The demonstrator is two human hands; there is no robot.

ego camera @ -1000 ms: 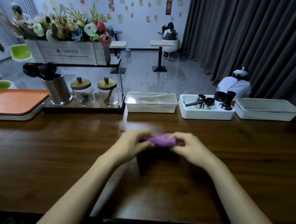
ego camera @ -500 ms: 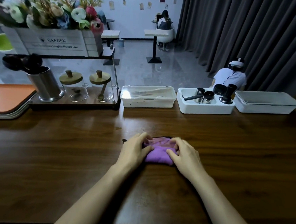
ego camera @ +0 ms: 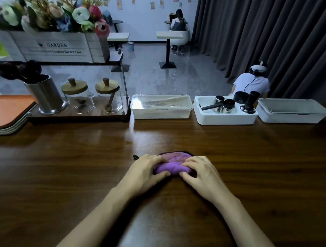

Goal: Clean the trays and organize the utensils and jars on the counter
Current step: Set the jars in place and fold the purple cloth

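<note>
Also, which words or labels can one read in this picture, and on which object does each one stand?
"GARDEN": on the front of the white wooden flower box.
"Laughter Harvest Love": the smaller line below it on the same box; the words before these are too blurred to read.
Papers on the far wall: too small to read.

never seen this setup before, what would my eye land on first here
The left hand and right hand grip a bunched purple cloth in the middle of the dark wooden counter. Along its far edge, a white bin holds metal cups, and at far left a flower box sits above two wooden-lidded jars.
</note>
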